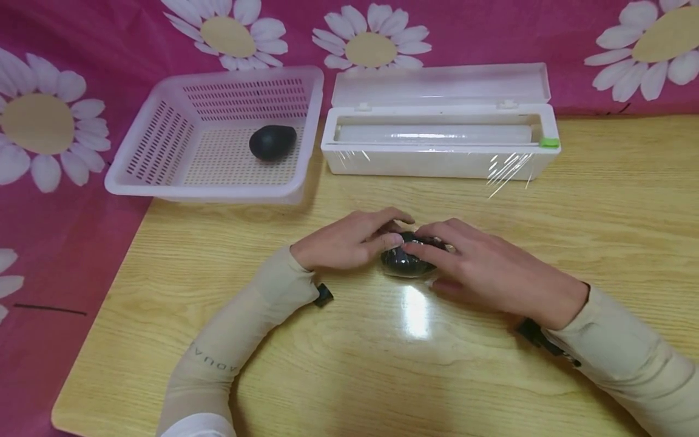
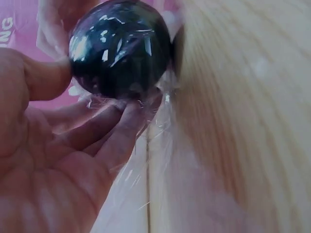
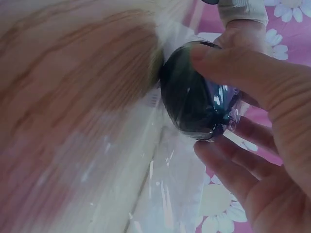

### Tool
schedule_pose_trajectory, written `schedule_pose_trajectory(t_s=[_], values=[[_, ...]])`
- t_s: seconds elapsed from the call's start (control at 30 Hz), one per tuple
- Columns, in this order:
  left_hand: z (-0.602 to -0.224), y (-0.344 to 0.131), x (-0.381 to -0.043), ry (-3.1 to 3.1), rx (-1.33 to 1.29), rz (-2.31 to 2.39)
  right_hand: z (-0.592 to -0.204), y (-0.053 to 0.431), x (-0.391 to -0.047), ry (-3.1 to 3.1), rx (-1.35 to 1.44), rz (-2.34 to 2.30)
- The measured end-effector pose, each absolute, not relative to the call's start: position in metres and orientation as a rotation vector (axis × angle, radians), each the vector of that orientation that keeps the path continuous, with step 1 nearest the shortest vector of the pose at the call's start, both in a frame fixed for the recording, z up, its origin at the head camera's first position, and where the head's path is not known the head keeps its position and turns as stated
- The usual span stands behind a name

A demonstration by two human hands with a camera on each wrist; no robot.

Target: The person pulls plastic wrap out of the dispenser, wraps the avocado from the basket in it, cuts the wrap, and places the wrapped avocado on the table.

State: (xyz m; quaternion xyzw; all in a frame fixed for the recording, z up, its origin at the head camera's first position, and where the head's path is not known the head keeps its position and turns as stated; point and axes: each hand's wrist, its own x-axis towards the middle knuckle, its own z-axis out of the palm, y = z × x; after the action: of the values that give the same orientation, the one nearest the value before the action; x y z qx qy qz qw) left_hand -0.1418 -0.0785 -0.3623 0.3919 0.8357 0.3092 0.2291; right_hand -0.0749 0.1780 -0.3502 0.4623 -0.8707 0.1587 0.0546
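Observation:
A dark, egg-shaped avocado [image 1: 406,262] with shiny cling film [image 2: 124,53] drawn over it sits low over the table in the head view. My left hand [image 1: 349,240] holds its left side, thumb on the near face and fingers curving round the far side. From the right, my right hand [image 1: 480,261] grips it, its thumb [image 3: 209,60] pressing on the skin in the right wrist view. Loose film [image 3: 160,179] trails beside the fingers in both wrist views. Part of the avocado's right side is hidden under the right fingers in the head view.
Behind the hands stands a white cling film dispenser [image 1: 437,161], lid up, roll [image 1: 437,133] inside, a green slider [image 1: 548,143] at its right end. Film hangs over its front. Left of it, a white plastic basket [image 1: 218,193] holds another dark avocado [image 1: 272,143].

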Motion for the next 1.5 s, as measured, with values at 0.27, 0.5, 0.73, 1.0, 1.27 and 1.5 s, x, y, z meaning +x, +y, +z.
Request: schedule_pose_trajectory(t_s=[0.27,0.5,0.73,1.0,1.27,1.5], values=[[-0.364,-0.073,-0.139,2.424,1.096,0.848,-0.357,0.182,-0.084,-2.602,1.364,0.550],[-0.361,-0.071,-0.135,2.581,1.166,0.765,-0.362,0.181,-0.089,-2.596,1.323,0.584],[-0.346,-0.079,-0.130,2.654,1.180,0.780,-0.362,0.182,-0.094,-2.614,1.314,0.609],[-0.336,-0.093,-0.130,2.499,1.144,0.608,-0.363,0.184,-0.094,-2.655,1.298,0.635],[-0.340,-0.096,-0.135,2.539,1.094,0.539,-0.362,0.186,-0.095,-2.674,1.283,0.658],[-0.338,-0.104,-0.146,2.574,1.029,0.439,-0.363,0.186,-0.096,-2.707,1.281,0.666]])
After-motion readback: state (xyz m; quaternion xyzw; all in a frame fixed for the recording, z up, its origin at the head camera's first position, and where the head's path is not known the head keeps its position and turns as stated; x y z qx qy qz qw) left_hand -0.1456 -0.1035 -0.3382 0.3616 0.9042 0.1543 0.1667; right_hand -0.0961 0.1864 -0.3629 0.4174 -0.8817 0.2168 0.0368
